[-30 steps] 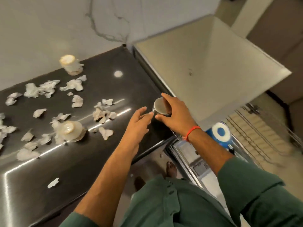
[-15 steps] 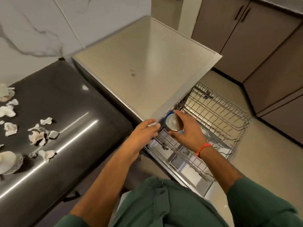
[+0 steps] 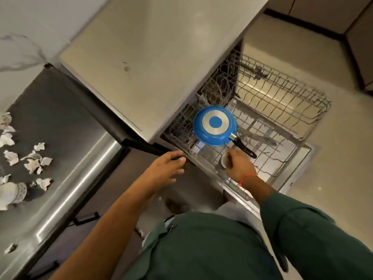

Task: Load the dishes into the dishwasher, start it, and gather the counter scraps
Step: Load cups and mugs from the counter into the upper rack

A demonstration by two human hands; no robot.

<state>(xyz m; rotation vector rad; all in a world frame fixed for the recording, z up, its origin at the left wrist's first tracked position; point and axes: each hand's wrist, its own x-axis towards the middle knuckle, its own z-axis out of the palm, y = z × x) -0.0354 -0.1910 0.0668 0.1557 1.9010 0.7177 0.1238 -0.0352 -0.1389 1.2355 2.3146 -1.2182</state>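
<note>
right hand [image 3: 240, 167] has its fingers wrapped round a steel cup [image 3: 225, 161] down in the pulled-out rack [image 3: 286, 122], right beside the upside-down blue pan [image 3: 215, 125], left hand [image 3: 164, 170] hangs loose with fingers apart, scraps [image 3: 33, 160] on the dark surface [image 3: 66, 126]

home kitchen | open dishwasher [image 3: 161, 57] with wire rack [image 3: 282, 110] pulled out | blue pan [image 3: 215, 126] in rack | dark shiny table [image 3: 60, 122] | cupboards [image 3: 359, 47] by floor
</note>
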